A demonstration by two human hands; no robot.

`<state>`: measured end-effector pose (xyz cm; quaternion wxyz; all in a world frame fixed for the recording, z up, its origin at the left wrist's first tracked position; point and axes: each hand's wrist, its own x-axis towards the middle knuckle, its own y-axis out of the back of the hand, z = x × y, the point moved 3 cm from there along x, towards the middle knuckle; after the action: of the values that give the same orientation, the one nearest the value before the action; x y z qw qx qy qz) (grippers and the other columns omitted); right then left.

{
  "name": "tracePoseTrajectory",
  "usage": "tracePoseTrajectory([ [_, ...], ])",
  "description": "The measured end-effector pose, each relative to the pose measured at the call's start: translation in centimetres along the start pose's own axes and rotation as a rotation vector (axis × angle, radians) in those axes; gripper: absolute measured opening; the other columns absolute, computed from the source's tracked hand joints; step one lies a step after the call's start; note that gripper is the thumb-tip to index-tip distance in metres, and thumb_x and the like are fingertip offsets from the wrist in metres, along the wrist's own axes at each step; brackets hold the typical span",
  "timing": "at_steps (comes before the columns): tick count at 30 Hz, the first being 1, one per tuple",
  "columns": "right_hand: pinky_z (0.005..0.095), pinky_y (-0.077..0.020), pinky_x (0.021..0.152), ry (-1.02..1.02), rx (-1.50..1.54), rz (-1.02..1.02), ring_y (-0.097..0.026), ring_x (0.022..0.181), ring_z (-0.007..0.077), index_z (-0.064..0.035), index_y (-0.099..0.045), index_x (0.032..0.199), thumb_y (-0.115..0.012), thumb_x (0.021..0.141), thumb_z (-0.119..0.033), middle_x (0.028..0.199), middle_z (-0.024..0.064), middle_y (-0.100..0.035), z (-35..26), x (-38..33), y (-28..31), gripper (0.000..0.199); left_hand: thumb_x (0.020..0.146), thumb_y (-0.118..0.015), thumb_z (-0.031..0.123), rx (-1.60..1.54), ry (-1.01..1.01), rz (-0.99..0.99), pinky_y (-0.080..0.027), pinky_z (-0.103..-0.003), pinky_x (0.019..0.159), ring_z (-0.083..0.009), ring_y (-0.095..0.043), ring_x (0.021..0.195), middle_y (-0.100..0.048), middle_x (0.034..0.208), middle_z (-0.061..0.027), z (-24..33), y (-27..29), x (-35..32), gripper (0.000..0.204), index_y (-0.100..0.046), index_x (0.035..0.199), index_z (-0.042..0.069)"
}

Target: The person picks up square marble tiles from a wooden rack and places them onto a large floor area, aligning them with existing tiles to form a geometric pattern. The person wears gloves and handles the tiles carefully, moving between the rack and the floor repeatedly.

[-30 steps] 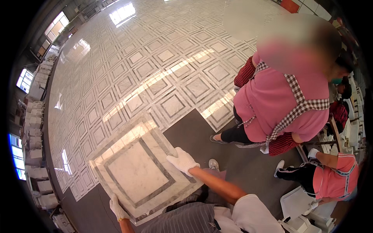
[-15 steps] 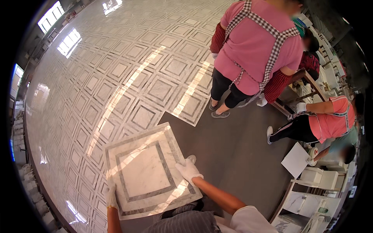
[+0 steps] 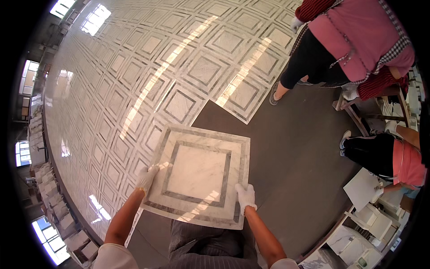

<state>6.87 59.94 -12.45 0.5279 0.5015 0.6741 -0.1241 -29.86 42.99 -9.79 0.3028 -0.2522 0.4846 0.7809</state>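
A square marble tile [image 3: 197, 170] with nested grey bands on white is held up in front of my body. My left hand [image 3: 147, 178], in a white glove, grips its left edge. On the opposite edge, my gloved right hand [image 3: 245, 197] is closed round the side, with some fingers hidden behind the tile. Beyond it lies a floor of laid tiles [image 3: 204, 69] in the same pattern, with a stepped edge where the bare dark ground [image 3: 291, 166] begins.
A person in a pink top [image 3: 358, 36] stands at the upper right by a wooden frame [image 3: 354, 112]. Further right, another person [image 3: 371, 152] is near a white slab [image 3: 360, 188]. Stacked pale stone pieces [image 3: 345, 242] fill the lower right; more blocks [image 3: 67, 222] line the left side.
The tile has turned to sit more squarely before me and shifted right in view. Both hands have stayed on its edges. My view has swung, moving the other people toward the right rim.
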Motion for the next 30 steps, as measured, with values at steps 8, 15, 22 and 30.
tracePoseTrajectory([
  [8, 0.0360, -0.0451, 0.083, -0.039, 0.190, 0.216, -0.060, 0.091, 0.0238, 0.0045, -0.058, 0.108, -0.064, 0.077, -0.029, 0.101, 0.0142, -0.065, 6.3, 16.5, -8.8, 0.046, 0.083, -0.061, 0.047, 0.250, -0.167, -0.112, -0.048, -0.036, 0.072, -0.0245, -0.064, 0.080, -0.065, 0.087, -0.0209, -1.2, -13.1, 22.4, 0.055, -0.062, 0.095, -0.006],
  [15, 0.0320, -0.0445, 0.077, -0.059, 0.334, 0.306, -0.055, 0.082, 0.0186, 0.0041, -0.059, 0.104, -0.063, 0.078, -0.026, 0.092, 0.0081, -0.062, 12.0, 31.6, -18.2, 0.040, 0.082, -0.061, 0.047, 0.252, -0.245, -0.159, -0.048, -0.036, 0.076, -0.0279, -0.066, 0.086, -0.066, 0.092, -0.0222, -5.6, -23.7, 40.2, 0.058, -0.060, 0.106, -0.006],
  [22, 0.0289, -0.0401, 0.067, -0.015, 0.232, 0.449, -0.050, 0.074, 0.0134, 0.0020, -0.059, 0.091, -0.062, 0.076, -0.022, 0.082, 0.0037, -0.056, 18.4, 43.7, -24.4, 0.028, 0.081, -0.061, 0.046, 0.291, -0.250, -0.232, -0.047, -0.037, 0.081, -0.0300, -0.064, 0.096, -0.065, 0.101, -0.0248, -4.4, -30.7, 47.0, 0.063, -0.057, 0.113, -0.008],
  [30, 0.0277, -0.0381, 0.063, 0.036, 0.586, 0.488, -0.046, 0.068, 0.0127, -0.0007, -0.056, 0.081, -0.062, 0.075, -0.018, 0.077, 0.0015, -0.053, 18.6, 49.6, -29.1, 0.020, 0.079, -0.063, 0.047, 0.215, -0.343, -0.204, -0.046, -0.037, 0.081, -0.0278, -0.061, 0.089, -0.063, 0.092, -0.0218, -9.2, -36.3, 56.1, 0.061, -0.058, 0.105, -0.008],
])
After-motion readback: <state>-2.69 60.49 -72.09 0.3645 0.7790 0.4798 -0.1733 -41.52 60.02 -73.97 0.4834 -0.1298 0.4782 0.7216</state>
